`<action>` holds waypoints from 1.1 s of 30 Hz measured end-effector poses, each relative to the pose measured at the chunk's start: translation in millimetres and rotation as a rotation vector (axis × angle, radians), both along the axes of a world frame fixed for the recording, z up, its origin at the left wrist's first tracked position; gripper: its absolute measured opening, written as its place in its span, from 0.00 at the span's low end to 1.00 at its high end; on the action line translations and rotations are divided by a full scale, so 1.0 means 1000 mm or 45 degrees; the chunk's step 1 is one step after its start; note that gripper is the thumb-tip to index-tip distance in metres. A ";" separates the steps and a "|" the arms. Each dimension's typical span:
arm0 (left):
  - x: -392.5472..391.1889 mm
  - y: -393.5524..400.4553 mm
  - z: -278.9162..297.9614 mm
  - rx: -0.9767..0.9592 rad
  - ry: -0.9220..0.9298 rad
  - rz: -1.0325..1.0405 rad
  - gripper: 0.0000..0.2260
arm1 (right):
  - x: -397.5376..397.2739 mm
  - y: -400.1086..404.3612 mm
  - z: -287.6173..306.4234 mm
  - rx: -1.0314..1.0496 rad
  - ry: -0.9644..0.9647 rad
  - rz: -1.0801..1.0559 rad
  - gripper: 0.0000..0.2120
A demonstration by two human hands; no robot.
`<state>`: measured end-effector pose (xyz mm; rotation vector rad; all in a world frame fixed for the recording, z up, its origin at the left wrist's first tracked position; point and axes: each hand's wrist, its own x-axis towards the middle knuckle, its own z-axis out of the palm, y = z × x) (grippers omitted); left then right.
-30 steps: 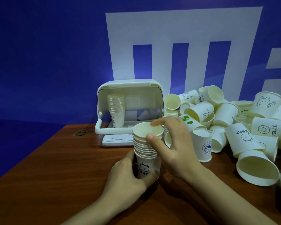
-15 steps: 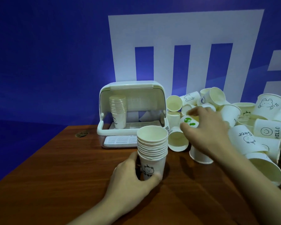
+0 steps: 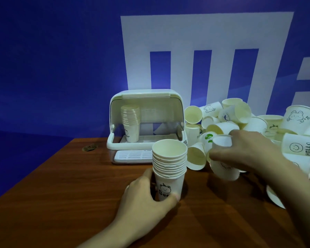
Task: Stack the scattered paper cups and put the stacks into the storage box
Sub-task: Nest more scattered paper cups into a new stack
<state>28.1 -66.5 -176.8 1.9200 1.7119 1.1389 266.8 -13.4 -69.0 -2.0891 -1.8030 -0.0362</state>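
A stack of several white paper cups point(image 3: 169, 163) stands upright on the wooden table point(image 3: 64, 190), a bear print on its lowest cup. My left hand point(image 3: 147, 197) grips the base of that stack. My right hand point(image 3: 245, 153) holds a single white cup point(image 3: 224, 158) upside down, lifted just off the table beside the heap of scattered cups point(image 3: 254, 126). The white storage box point(image 3: 147, 126) stands open behind the stack, with another stack of cups point(image 3: 130, 124) upright inside at its left.
The scattered cups cover the table's right side, some lying on their sides, one with a smiley and "HELLO" point(image 3: 301, 146). A small round cap point(image 3: 89, 147) is set in the table left of the box. A blue and white wall rises behind.
My right hand left the top of the stack, reached right into the heap, and now lifts a single cup from it. My left hand has stayed on the stack's base.
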 end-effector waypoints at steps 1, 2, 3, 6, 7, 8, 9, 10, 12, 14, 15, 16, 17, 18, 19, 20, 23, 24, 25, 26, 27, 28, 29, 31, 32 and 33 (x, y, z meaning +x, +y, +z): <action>0.000 0.000 0.000 0.002 -0.004 -0.001 0.25 | 0.000 -0.005 0.006 0.026 0.029 0.014 0.23; 0.000 0.001 -0.001 0.001 -0.005 -0.003 0.25 | -0.001 -0.009 0.011 0.061 0.058 0.046 0.22; 0.000 0.001 -0.001 -0.002 -0.003 -0.006 0.25 | -0.003 -0.013 0.015 0.098 0.113 0.097 0.21; -0.001 0.001 0.000 -0.018 0.001 -0.009 0.26 | -0.009 -0.023 0.024 0.217 0.515 0.295 0.17; -0.002 0.002 0.000 -0.020 0.003 -0.012 0.26 | -0.011 -0.024 0.025 0.267 0.691 0.367 0.16; -0.002 0.002 0.000 -0.020 0.006 -0.013 0.26 | -0.014 -0.023 0.026 0.300 0.860 0.437 0.17; -0.002 0.002 0.000 -0.018 0.008 -0.015 0.26 | -0.020 -0.024 0.025 0.311 1.021 0.513 0.21; -0.002 0.003 0.000 -0.017 0.007 -0.017 0.26 | -0.026 -0.023 0.021 0.317 1.178 0.577 0.27; -0.001 0.003 0.000 -0.017 -0.003 -0.019 0.26 | -0.043 -0.019 0.008 0.347 1.402 0.623 0.35; 0.000 0.003 -0.001 -0.020 -0.011 -0.017 0.27 | -0.063 -0.019 -0.008 0.370 1.416 0.677 0.32; 0.000 0.004 -0.001 -0.022 -0.015 -0.019 0.27 | -0.072 -0.020 -0.015 0.382 1.370 0.682 0.27; 0.000 0.004 -0.001 -0.024 -0.023 -0.023 0.27 | -0.079 -0.021 -0.021 0.392 1.324 0.679 0.24; 0.000 0.004 -0.002 -0.028 -0.034 -0.026 0.27 | -0.084 -0.022 -0.026 0.392 1.288 0.683 0.22; 0.000 0.004 -0.002 -0.034 -0.044 -0.026 0.27 | -0.086 -0.022 -0.030 0.389 1.254 0.689 0.22; 0.000 0.004 -0.002 -0.037 -0.048 -0.022 0.27 | -0.087 -0.022 -0.032 0.386 1.203 0.691 0.25; 0.000 0.004 -0.003 -0.035 -0.048 -0.020 0.27 | -0.086 -0.020 -0.034 0.386 1.139 0.688 0.28; -0.001 0.004 -0.004 -0.034 -0.030 -0.011 0.25 | -0.079 -0.016 -0.035 0.357 1.179 0.779 0.35; -0.001 0.004 -0.004 -0.033 -0.030 -0.012 0.25 | -0.076 -0.014 -0.035 0.348 1.284 0.840 0.37; -0.001 0.005 -0.004 -0.032 -0.031 -0.014 0.25 | -0.073 -0.013 -0.034 0.360 1.361 0.891 0.39; -0.001 0.005 -0.004 -0.033 -0.030 -0.017 0.26 | -0.071 -0.012 -0.034 0.392 1.379 0.919 0.39; -0.001 0.005 -0.004 -0.036 -0.030 -0.021 0.27 | -0.070 -0.012 -0.034 0.429 1.341 0.933 0.38; -0.001 0.005 -0.003 -0.039 -0.028 -0.025 0.27 | -0.070 -0.011 -0.034 0.462 1.284 0.936 0.36; -0.001 0.006 -0.003 -0.037 -0.023 -0.028 0.27 | -0.071 -0.011 -0.034 0.487 1.223 0.933 0.33; 0.000 0.005 -0.001 -0.018 -0.008 -0.026 0.27 | -0.072 -0.010 -0.035 0.514 1.107 0.914 0.27; 0.000 0.004 0.000 -0.009 -0.001 -0.023 0.27 | -0.073 -0.010 -0.036 0.532 1.025 0.883 0.26; 0.000 0.003 0.000 -0.005 0.001 -0.019 0.27 | -0.073 -0.009 -0.038 0.558 0.925 0.849 0.26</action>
